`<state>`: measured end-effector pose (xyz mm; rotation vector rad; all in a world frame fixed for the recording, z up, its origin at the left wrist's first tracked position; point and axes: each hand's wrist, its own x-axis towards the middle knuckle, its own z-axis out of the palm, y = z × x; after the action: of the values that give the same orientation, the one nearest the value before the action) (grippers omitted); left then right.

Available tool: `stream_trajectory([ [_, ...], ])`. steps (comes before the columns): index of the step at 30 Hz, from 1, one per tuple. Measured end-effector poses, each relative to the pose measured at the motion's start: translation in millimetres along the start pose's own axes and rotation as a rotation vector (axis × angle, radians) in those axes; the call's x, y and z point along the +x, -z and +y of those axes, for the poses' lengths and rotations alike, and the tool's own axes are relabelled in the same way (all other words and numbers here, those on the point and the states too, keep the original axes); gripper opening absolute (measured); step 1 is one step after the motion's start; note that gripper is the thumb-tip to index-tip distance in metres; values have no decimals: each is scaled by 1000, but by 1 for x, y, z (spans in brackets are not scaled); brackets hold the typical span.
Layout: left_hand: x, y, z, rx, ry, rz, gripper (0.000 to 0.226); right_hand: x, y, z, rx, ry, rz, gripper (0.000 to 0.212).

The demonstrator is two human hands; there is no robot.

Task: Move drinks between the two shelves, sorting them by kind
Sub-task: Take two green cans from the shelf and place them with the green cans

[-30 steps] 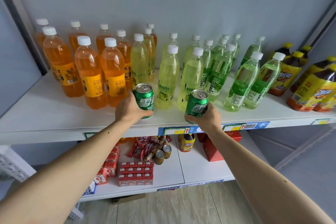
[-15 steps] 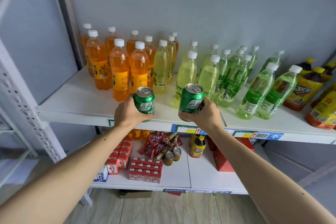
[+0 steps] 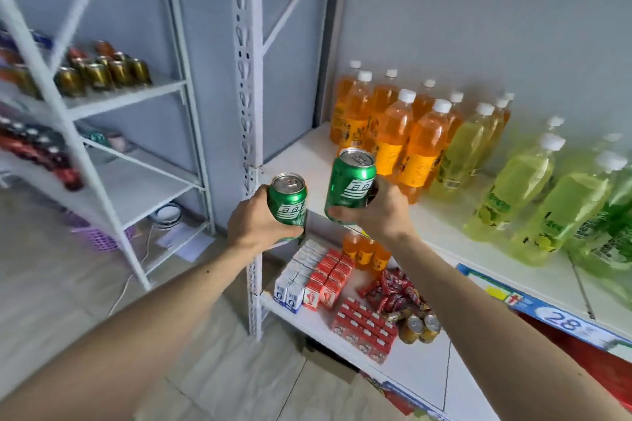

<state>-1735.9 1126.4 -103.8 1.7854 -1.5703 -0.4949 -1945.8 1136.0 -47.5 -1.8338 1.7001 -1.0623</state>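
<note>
Green soda cans filled both hands: the left hand curled around one green can, and the right hand gripped a second green can, both upright in the air just off the front edge of the white shelf board. On that board, behind the cans, stood orange soda bottles and beside them yellow-green bottles.
</note>
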Motion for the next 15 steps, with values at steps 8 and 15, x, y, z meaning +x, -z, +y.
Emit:
stream_trajectory([
  [8,36,96,-95,17,137,163,78,49,-123,-88,116,87,-184,68],
  [15,91,181,-168,57,160,222,74,90,-225,-165,142,155,-271,64],
])
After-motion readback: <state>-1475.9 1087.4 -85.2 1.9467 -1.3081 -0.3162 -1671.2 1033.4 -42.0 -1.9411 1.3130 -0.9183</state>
